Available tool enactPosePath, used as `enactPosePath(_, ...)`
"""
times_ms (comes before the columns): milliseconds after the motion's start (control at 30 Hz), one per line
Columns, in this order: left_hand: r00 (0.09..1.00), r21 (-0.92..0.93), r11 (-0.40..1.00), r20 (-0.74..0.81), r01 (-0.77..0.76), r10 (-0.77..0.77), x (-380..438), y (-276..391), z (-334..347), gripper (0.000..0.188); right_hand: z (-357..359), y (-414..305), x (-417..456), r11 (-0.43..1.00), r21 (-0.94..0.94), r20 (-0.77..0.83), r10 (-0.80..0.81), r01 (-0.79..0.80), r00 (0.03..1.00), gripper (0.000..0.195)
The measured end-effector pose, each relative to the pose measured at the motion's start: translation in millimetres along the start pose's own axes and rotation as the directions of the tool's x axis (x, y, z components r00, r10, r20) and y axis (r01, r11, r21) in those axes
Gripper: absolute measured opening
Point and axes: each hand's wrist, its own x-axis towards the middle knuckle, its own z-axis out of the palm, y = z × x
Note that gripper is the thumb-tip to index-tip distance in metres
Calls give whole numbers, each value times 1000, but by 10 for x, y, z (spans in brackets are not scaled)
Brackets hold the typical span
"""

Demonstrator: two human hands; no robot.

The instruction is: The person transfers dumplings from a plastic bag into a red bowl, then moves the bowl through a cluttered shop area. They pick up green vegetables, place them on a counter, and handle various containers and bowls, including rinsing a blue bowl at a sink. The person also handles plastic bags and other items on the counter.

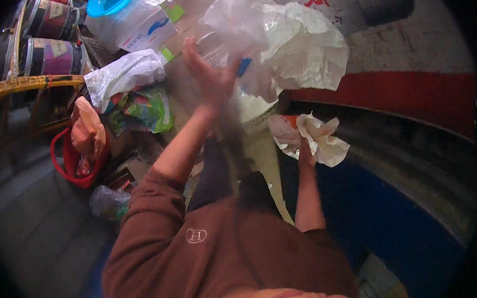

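Note:
My left hand (210, 77) is raised with its fingers spread and nothing visible in it. Just beyond it lies a large crumpled translucent plastic sheet or bag (297, 43), partly blurred, with a small blue patch near my thumb. Low on the right, my right hand (306, 153) grips a crumpled cream-coloured paper or sack piece (328, 141) bearing an orange-red patch. My fingers there are mostly hidden by its folds.
At left are a red basket (57, 160) holding a peach-coloured cloth (86, 129), a green printed bag (146, 109) and a white plastic bag (129, 73). Behind them stand a printed carton (149, 31), a blue basin (111, 3) and drum-like containers (52, 54) on a yellow-edged rack (34, 84). A red-and-white wall (403, 94) bounds the right.

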Motion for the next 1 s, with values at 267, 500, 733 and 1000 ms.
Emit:
enactPosePath(267,768,172,838,525,-517,366,869,585,-96,50,117,11,135,999,47,30,26,-27,999,50)
enactPosePath(500,525,-29,834,765,-551,373,348,705,-933,28,-122,80,241,997,64,31,32,-34,999,50)
enactPosePath(733,459,-55,826,809,-562,366,182,739,-1326,26,-309,212,226,997,57,39,54,-56,998,50)
enactPosePath(1000,410,-69,804,832,-591,373,140,779,-1649,25,-346,267,144,995,56,27,82,-83,996,49)
